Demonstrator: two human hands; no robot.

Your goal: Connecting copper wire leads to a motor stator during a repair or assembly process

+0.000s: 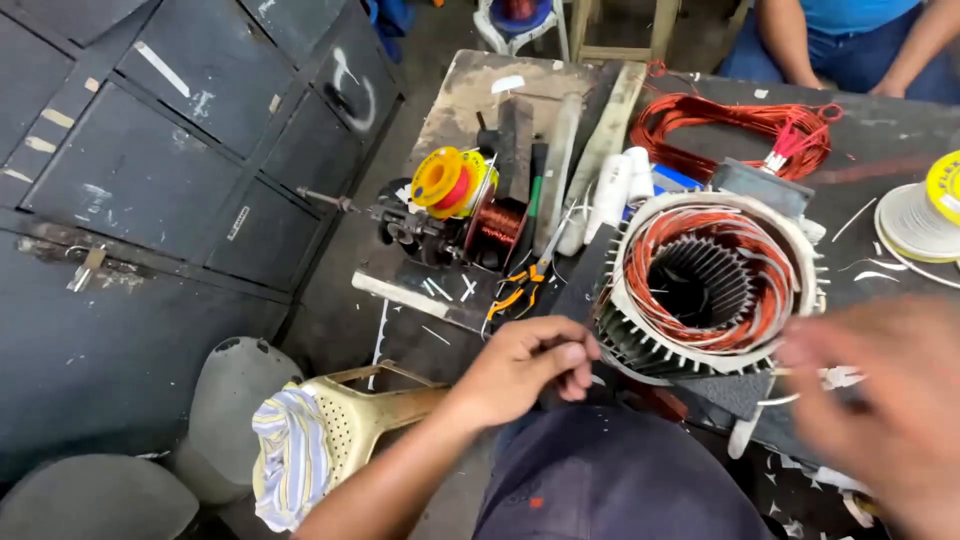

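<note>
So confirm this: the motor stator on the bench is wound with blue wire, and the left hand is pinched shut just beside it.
Not quite. The head view shows the motor stator wound with copper-orange wire, not blue. The left hand is indeed pinched shut just beside it.

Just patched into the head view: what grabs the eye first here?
The finned motor stator at centre right, its slotted core ringed with copper-red windings. The left hand is pinched closed just beside its lower left edge; the right hand is a blur at lower right. Behind, a loose coil of red wire lies on the dark table, and a yellow spool sits on the small bench.
</note>
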